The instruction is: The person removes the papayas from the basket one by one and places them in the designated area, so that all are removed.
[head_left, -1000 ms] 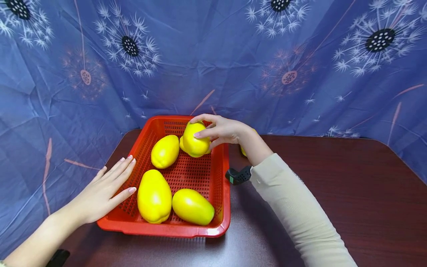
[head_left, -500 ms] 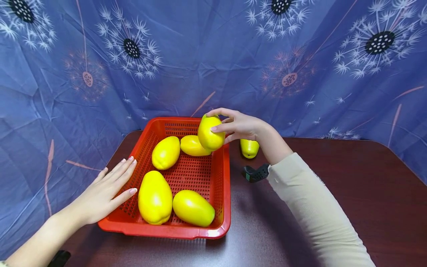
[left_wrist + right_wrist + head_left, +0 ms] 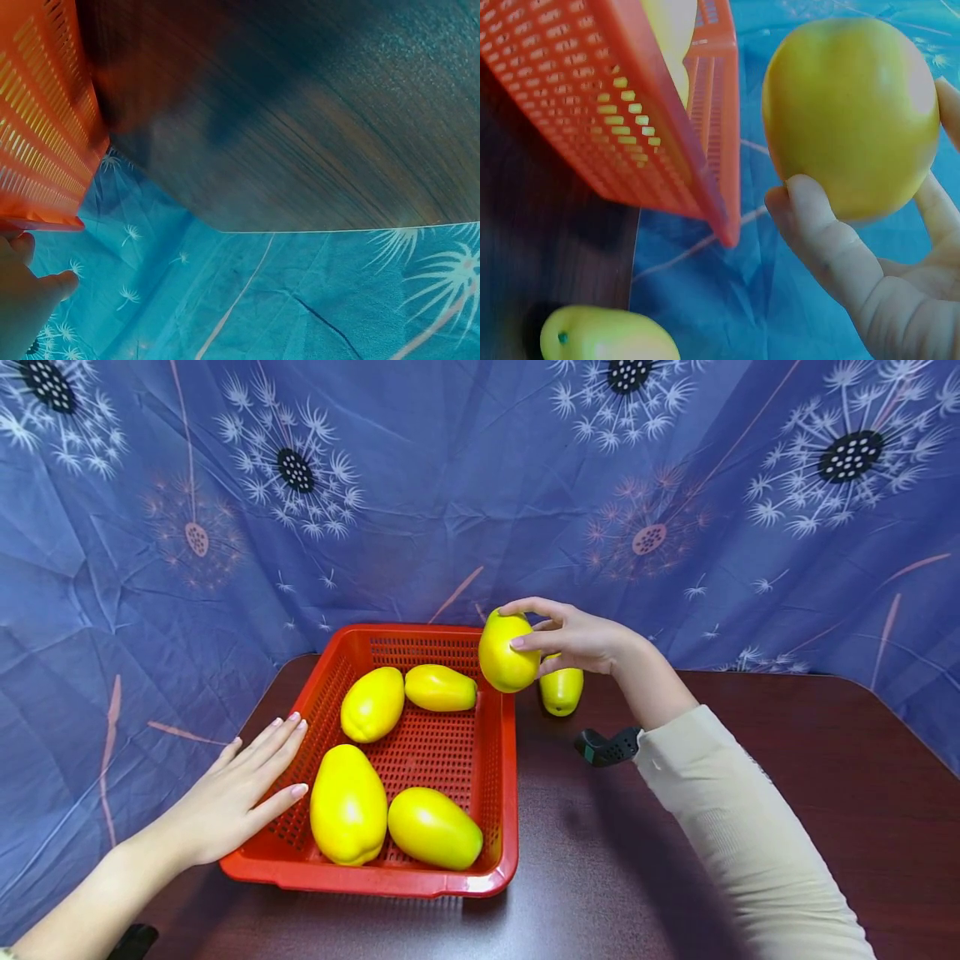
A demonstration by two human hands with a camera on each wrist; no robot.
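My right hand (image 3: 581, 639) grips a smooth yellow papaya-like fruit (image 3: 507, 652), holding it up over the back right rim of the red basket (image 3: 512, 777). In the right wrist view the thumb and fingers press the sides of the fruit (image 3: 847, 112), beside the basket wall (image 3: 562, 75). My left hand (image 3: 228, 797) lies with straight fingers on the basket's left rim. Inside the basket are a large yellow fruit (image 3: 348, 806), a yellow fruit with a green end (image 3: 435, 828), another yellow fruit (image 3: 372, 704) and one at the back (image 3: 440, 687).
Another yellow fruit (image 3: 561, 689) stands on the dark wooden table (image 3: 787, 793), right of the basket and partly behind my right hand. A blue dandelion-print cloth (image 3: 450, 485) hangs behind and to the left of the table.
My right hand has lifted the fruit from the back of the basket and carried it right, over the rim. The fruit beneath is uncovered. My left hand stays in place.
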